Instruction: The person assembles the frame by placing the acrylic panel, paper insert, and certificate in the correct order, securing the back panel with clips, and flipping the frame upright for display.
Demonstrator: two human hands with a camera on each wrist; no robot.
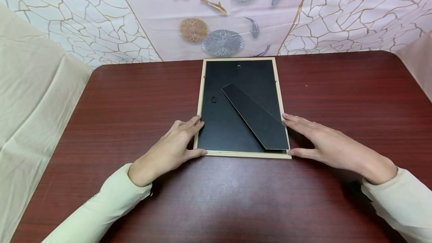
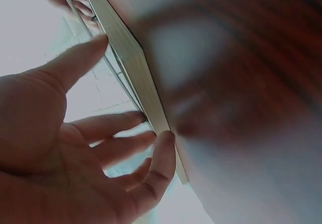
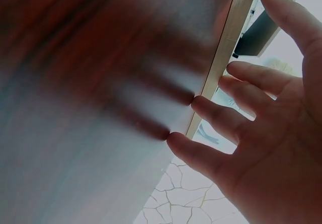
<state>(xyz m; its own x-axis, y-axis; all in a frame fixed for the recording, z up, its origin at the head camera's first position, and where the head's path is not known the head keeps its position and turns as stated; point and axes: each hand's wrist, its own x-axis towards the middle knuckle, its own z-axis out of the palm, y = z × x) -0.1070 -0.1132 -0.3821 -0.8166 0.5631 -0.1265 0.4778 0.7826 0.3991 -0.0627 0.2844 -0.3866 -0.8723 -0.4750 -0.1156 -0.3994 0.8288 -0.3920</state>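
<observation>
A picture frame (image 1: 236, 153) with a pale wooden border lies back side up on the table. Its black backing board (image 1: 233, 134) faces upward, and a black easel stand (image 1: 258, 119) slants across it toward the lower right corner. My left hand (image 1: 170, 145) touches the lower left corner, thumb on the near edge and fingertips along the left side. At the opposite side my right hand (image 1: 324, 143) has its thumb by the lower right corner and straight fingertips against the right edge. In the right wrist view, two fingertips (image 3: 201, 103) meet the wooden edge and tabletop.
The dark red wood-grain table (image 1: 135, 96) runs back to a patterned cloth (image 1: 216, 18) with fish and gold lines. A plain cream cloth (image 1: 30, 123) hangs at the left. A small metal hanger (image 1: 213, 100) sits on the backing board.
</observation>
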